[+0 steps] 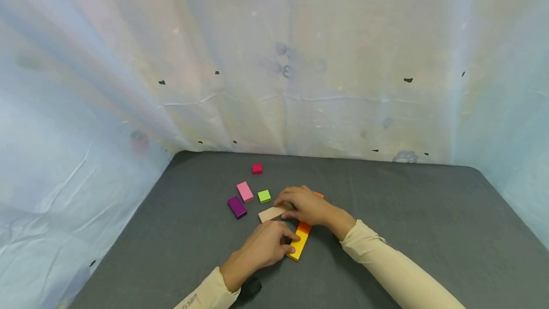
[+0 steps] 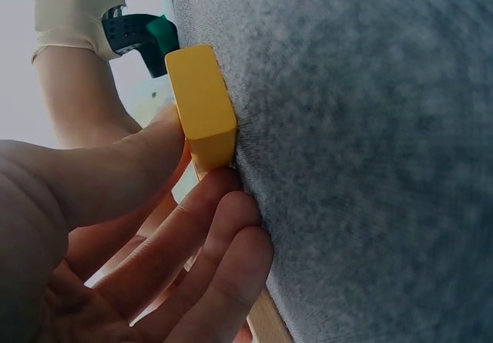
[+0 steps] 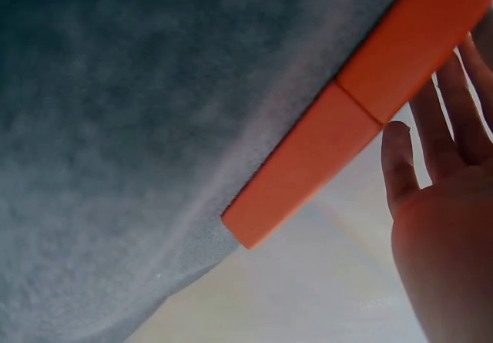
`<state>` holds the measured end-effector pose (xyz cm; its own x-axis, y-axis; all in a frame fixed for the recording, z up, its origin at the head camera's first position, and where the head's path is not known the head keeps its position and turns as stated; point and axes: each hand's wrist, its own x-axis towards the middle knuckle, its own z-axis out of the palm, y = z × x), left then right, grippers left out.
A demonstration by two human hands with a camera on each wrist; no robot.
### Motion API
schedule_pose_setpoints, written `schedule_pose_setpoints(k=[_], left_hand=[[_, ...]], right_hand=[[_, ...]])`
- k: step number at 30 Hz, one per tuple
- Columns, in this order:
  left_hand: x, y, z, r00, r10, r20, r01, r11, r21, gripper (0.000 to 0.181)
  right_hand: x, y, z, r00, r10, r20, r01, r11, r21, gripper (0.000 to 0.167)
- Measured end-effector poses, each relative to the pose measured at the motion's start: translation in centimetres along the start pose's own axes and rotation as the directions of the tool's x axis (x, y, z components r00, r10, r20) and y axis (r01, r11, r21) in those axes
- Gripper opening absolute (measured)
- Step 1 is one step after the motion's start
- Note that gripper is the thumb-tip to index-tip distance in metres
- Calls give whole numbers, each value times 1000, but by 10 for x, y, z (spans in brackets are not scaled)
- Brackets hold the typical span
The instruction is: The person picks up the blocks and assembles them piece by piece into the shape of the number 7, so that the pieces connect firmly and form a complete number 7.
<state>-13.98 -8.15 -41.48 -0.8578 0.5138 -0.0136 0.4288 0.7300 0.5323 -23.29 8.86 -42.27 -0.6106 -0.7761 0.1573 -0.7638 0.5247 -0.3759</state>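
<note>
In the head view my left hand [image 1: 266, 243] pinches a yellow block [image 1: 301, 242] at the near end of a slanting row. The left wrist view shows the thumb against one side of this yellow block [image 2: 202, 100], with fingertips at its lower part. Orange blocks [image 1: 305, 228] continue the row, partly hidden under my right hand [image 1: 310, 205]. That hand holds the right end of a plain wooden block [image 1: 271, 214] between thumb and fingers. Two orange blocks [image 3: 304, 166] lie end to end in the right wrist view, with the right fingers beyond them.
Left of the hands lie a lime green block [image 1: 264, 197], a pink block [image 1: 245, 191] and a purple block [image 1: 237, 207]. A red block [image 1: 257, 169] sits farther back. The dark grey table [image 1: 411, 223] is bordered by a pale hanging sheet [image 1: 334, 61].
</note>
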Motion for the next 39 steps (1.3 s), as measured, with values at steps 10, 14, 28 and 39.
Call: schedule_pose_setpoints(k=[10, 14, 28, 39], left_hand=[[0, -1, -1, 1000, -7, 16, 7, 1000, -1, 21], [0, -1, -1, 1000, -13, 16, 13, 1000, 2, 21], [0, -1, 0, 1000, -5, 6, 5, 1000, -17, 21], [0, 0, -1, 1000, -15, -2, 15, 1000, 12, 21]], right_hand=[[2, -5, 4, 1000, -14, 22, 14, 999, -36, 39], [3, -5, 5, 1000, -30, 4, 31, 998, -48, 37], [2, -5, 5, 999, -34, -31, 32, 997, -70, 35], [1, -6, 2, 997, -22, -79, 18, 999, -49, 34]])
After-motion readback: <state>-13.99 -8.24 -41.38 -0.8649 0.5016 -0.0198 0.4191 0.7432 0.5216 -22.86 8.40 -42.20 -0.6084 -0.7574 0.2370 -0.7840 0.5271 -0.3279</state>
